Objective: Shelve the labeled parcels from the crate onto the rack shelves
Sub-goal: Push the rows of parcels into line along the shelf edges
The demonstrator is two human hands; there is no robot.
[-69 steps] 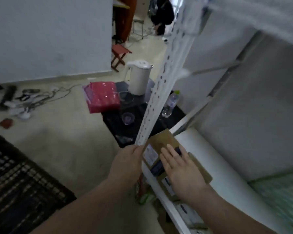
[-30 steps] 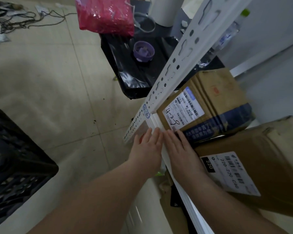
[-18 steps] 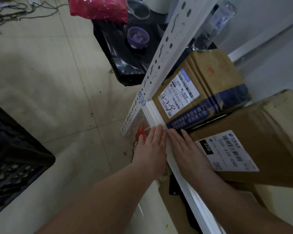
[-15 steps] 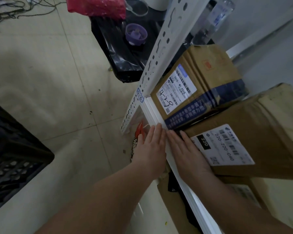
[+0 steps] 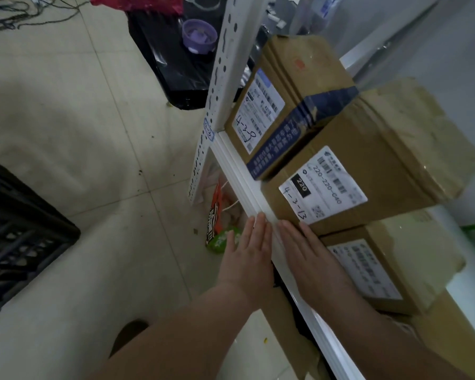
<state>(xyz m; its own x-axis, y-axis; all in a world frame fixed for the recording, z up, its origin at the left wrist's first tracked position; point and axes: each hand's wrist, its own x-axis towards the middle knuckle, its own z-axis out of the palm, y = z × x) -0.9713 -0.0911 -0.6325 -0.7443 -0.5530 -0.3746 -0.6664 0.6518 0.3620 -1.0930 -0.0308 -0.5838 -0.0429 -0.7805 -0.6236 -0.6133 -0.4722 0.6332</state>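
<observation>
Three brown labelled parcels stand in a row on the white rack shelf (image 5: 240, 174). The far parcel (image 5: 299, 86) has blue tape and a label marked 4-3-9. The middle parcel (image 5: 381, 165) is marked 4-3-13. The near parcel (image 5: 390, 259) is partly covered by my right hand (image 5: 310, 259), which lies flat with straight fingers against its front, fingertips at the middle parcel's lower corner. My left hand (image 5: 248, 256) is flat with straight fingers beside the shelf's front rail. The black crate (image 5: 17, 229) stands on the floor at the left.
The rack's perforated white upright (image 5: 222, 78) rises just left of the parcels. Behind it a black-covered low table (image 5: 173, 67) carries a purple cup (image 5: 199, 37) and a red bag (image 5: 137, 2). Orange and green packets (image 5: 217, 215) lie under the shelf. Cables trail at the top left.
The view has swung along the shelf, bringing a third parcel into sight. Both hands stay flat side by side at the shelf's front rail and have slid toward the near parcels.
</observation>
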